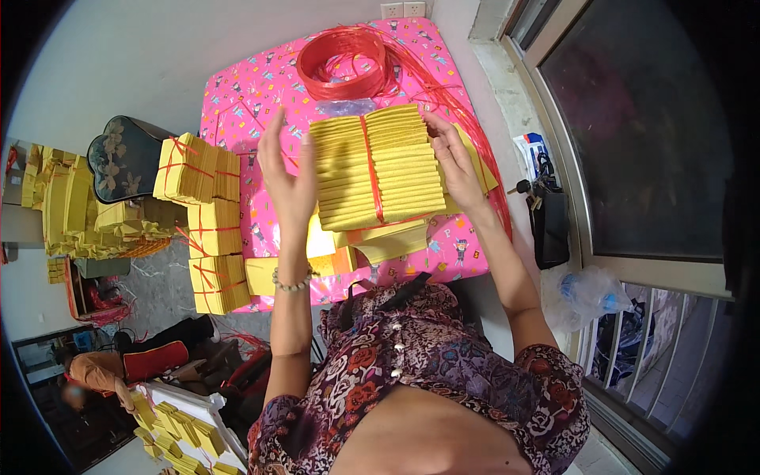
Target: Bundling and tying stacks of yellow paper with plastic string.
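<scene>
My right-hand fingers point(448, 150) are curling over the right edge of a red-tied yellow paper bundle point(380, 166), gripping it above the pink desk point(245, 95). My left hand point(286, 178) is hovering open-palmed just beside its left edge, fingers spread upward.

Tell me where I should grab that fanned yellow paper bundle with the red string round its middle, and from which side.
Grip the fanned yellow bundle by its two short ends, one hand from each side. The red string binds only the middle, so the ends could splay if left loose. The right hand is already on the right end; the left hand is open beside the left end.
</scene>
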Available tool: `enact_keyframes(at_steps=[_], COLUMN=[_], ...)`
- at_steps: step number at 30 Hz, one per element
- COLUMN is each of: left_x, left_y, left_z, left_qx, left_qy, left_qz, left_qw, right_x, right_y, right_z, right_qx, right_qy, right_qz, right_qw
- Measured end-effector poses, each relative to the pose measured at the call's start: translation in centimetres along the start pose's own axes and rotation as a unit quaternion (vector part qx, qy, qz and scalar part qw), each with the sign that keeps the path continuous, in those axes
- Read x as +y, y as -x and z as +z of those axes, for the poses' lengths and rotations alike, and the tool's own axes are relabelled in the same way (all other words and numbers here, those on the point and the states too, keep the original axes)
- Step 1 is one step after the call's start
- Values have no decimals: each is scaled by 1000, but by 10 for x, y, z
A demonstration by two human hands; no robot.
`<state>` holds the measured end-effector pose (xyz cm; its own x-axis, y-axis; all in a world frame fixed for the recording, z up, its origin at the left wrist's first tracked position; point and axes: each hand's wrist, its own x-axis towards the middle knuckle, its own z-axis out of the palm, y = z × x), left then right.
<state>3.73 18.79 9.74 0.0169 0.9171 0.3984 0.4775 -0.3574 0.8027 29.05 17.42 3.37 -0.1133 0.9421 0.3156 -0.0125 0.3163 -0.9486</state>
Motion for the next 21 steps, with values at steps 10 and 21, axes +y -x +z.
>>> enact_keyframes(at_steps=[10,21], left_x=[-26,-23], left_y=[26,32], left_z=[27,18], left_qx=[-111,-135], left_qy=[423,415], left_qz=[-256,-282], left_qw=[862,854], right_x=[7,-3], right_y=[13,18], right_z=[23,14], right_qx=[29,14], right_qy=[16,-122], right_qz=[-80,89], right_qw=[996,988])
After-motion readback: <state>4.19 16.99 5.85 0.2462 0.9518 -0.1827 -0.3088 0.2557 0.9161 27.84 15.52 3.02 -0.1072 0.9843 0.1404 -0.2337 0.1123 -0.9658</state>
